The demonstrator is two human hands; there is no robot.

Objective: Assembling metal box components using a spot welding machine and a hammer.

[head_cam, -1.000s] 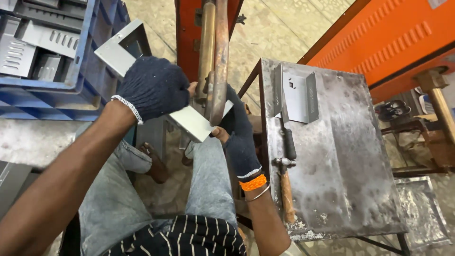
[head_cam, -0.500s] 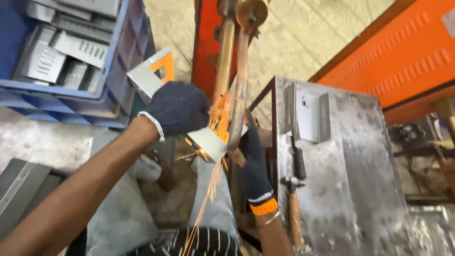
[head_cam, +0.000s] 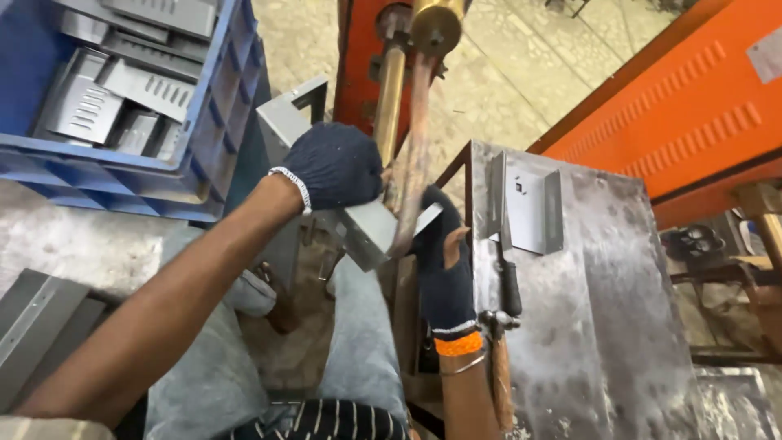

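Observation:
My left hand (head_cam: 332, 167), in a dark knit glove, grips a bent grey sheet-metal piece (head_cam: 373, 232) from above. My right hand (head_cam: 441, 259), also gloved, holds the same piece at its right end. The piece sits between the two copper arms (head_cam: 405, 122) of an orange spot-welding machine (head_cam: 358, 61), just in front of my knees. No sparks show at the arms.
A blue crate (head_cam: 208, 138) with several grey slotted metal parts stands at the upper left. A steel table (head_cam: 595, 326) on the right carries a bent metal bracket (head_cam: 525, 210) and a hammer (head_cam: 498, 342). An orange cabinet (head_cam: 684, 106) lies beyond. Grey metal strips (head_cam: 37, 326) lie at lower left.
Sparks sprayed down from the piece half a second ago; they have stopped. Both hands keep their hold on the piece between the arms. The camera has tilted and moved closer.

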